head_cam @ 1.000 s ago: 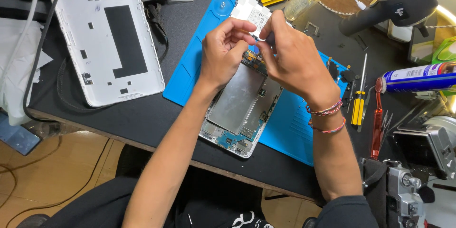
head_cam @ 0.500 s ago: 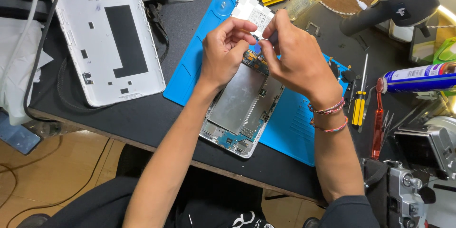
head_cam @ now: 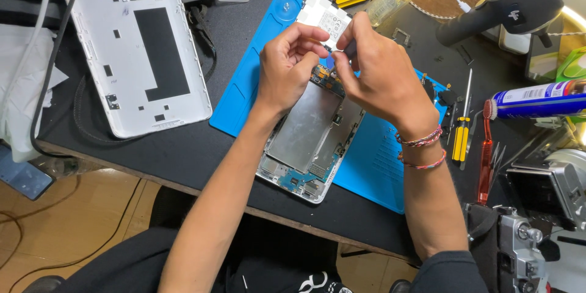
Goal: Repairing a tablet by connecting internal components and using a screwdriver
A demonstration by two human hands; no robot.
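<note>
Pinching small part (head_cam: pixel 330 60) btwn both hands

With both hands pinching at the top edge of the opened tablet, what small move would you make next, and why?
Probably a gentle lift of the small part pinched between the left hand and right hand, since both fingertips meet just above the tablet and its exposed board.
</note>
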